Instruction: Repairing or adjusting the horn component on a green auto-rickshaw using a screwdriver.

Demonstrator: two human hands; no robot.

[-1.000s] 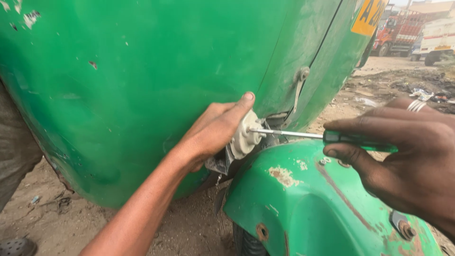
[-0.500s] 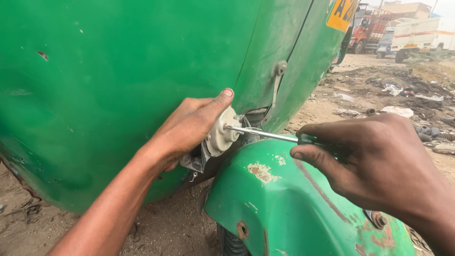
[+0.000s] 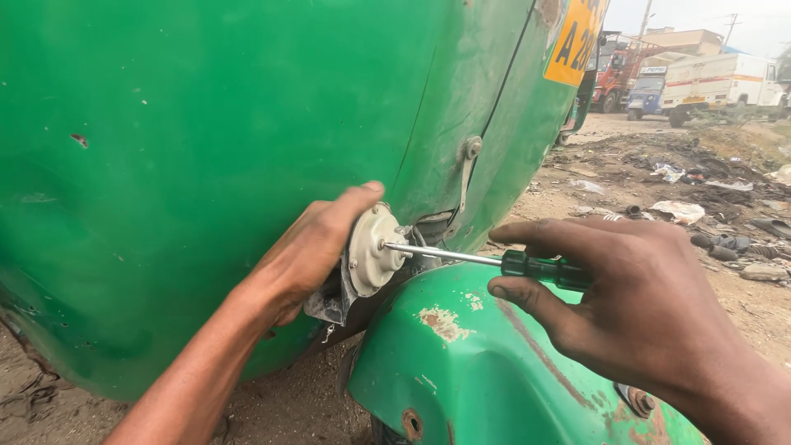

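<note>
A round, pale metal disc (image 3: pixel 372 250) sits low on a green vehicle body (image 3: pixel 206 165), tucked into the narrow gap above a green mudguard (image 3: pixel 478 363). The left hand (image 3: pixel 309 251) cups the disc from behind, fingers curled on its rim and thumb stretched over its top edge. The right hand (image 3: pixel 634 305) wraps closed around the dark green handle of a screwdriver (image 3: pixel 486 261), whose steel shaft runs level to the disc's face, tip touching near the centre. The mudguard's chipped, rusted top lies just under the shaft, leaving little room below. Beyond the body's right edge, open dirt ground (image 3: pixel 626 181) spreads toward parked trucks (image 3: pixel 700 82).
</note>
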